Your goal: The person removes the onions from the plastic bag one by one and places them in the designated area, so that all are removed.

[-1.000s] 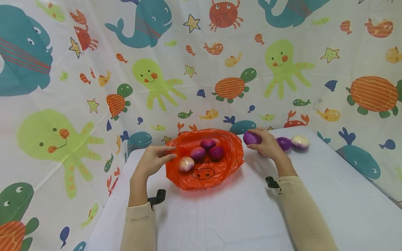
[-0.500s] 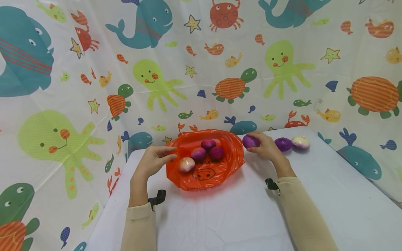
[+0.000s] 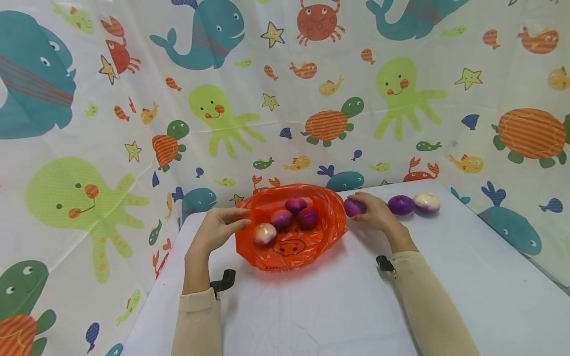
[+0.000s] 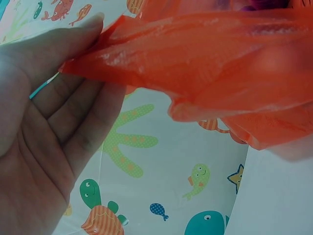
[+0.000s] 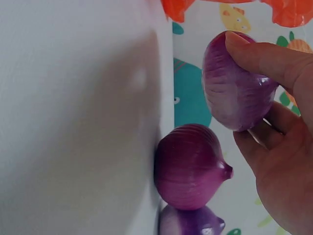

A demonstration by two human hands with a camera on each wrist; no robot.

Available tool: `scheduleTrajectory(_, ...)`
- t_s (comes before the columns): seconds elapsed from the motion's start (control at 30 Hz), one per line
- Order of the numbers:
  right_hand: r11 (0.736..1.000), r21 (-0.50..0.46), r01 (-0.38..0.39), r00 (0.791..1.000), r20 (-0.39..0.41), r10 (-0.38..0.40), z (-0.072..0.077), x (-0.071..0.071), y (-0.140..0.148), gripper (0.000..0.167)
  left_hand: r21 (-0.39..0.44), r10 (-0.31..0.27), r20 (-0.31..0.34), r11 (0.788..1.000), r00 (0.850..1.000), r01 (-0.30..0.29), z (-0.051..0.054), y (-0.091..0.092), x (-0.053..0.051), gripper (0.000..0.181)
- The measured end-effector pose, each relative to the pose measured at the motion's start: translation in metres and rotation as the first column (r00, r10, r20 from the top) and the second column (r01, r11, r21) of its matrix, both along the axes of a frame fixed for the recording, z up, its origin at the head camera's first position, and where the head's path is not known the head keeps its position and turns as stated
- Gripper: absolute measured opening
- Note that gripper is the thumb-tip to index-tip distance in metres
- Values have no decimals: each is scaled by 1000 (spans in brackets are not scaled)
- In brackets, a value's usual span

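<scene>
A red plastic bag (image 3: 289, 259) lies spread wide on the table, its mouth facing up. Inside it are several onions: a pale one (image 3: 264, 234) at the front left and purple ones (image 3: 281, 219) behind. My left hand (image 3: 215, 230) pinches the bag's left edge between thumb and fingers; the left wrist view shows the film (image 4: 195, 63) stretched from that grip. To the right of the bag, my right hand (image 3: 377, 213) holds a purple onion (image 5: 232, 88) in thumb and fingers. In the right wrist view, that onion hangs apart from another purple onion (image 5: 188, 166).
On the table's right side sit a purple onion (image 3: 402, 205) and a whitish onion (image 3: 426, 203), side by side. A white cloth covers the table (image 3: 329, 306). Behind it hangs a curtain (image 3: 285, 74) printed with sea animals.
My right hand has come slightly down and to the left with the onion, away from the two onions at the right. My left hand stays at the bag's edge.
</scene>
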State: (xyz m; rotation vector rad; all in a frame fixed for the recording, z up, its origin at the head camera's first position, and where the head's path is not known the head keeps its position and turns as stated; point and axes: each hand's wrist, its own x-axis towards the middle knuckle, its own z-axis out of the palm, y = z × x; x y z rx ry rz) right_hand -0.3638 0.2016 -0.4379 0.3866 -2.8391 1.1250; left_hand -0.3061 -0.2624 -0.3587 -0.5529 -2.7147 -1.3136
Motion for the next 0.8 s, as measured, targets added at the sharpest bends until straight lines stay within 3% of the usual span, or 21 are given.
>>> scheduleTrajectory(0.27,998,49,-51,998,-28,52,-9,-2,0,64,5,1,4,1000,1000,-1,0,0,0,35)
scheduleTrajectory(0.53,996,82,-33,998,-42,37,-14,0,1,63,-10,6,-12,1000,1000,-6,1,1,0,34)
scheduleTrajectory(0.8,996,84,-23,999,-21,25,-17,0,-2,73,-10,3,-6,1000,1000,-3,1,1,0,35)
